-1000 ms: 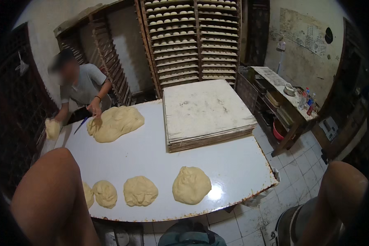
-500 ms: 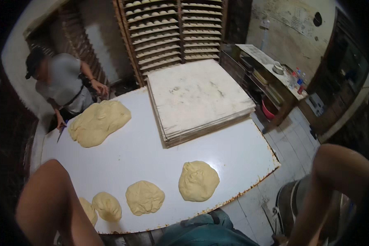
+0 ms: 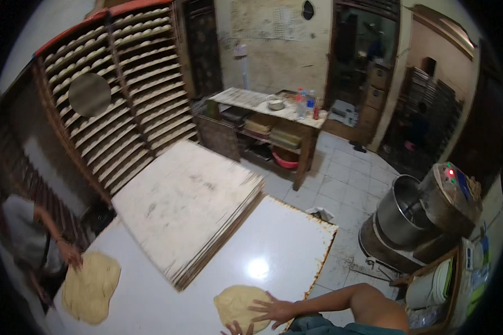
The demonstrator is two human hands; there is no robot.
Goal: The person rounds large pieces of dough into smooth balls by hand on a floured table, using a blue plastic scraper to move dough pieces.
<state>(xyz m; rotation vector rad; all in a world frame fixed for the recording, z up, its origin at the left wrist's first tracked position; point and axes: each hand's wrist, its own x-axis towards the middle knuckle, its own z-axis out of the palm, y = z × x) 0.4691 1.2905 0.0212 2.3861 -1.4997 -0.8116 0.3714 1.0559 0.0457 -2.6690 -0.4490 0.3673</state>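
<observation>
On the white tabletop, close to the front edge, rests a flattened round of pale dough (image 3: 235, 301). Spread fingers of my right hand (image 3: 273, 309) lie flat on its right side. My left hand (image 3: 237, 329) shows only its fingers at the lower rim of the view, apart and touching the dough's near side. At the left end of the table a larger slab of dough (image 3: 92, 290) lies under the reaching hand (image 3: 70, 255) of a co-worker.
A stack of floured boards (image 3: 190, 195) covers the table's middle. Behind it stands a tall rack (image 3: 145, 84) of shaped dough pieces. A side bench (image 3: 257, 100) holds a pot and bottles. To the right is a dough mixer (image 3: 402, 218) with a steel bowl.
The view has swung to the right, bringing the mixer and doorway in. My hands, out of sight before, now press on a dough round. The other small dough pieces have left the view.
</observation>
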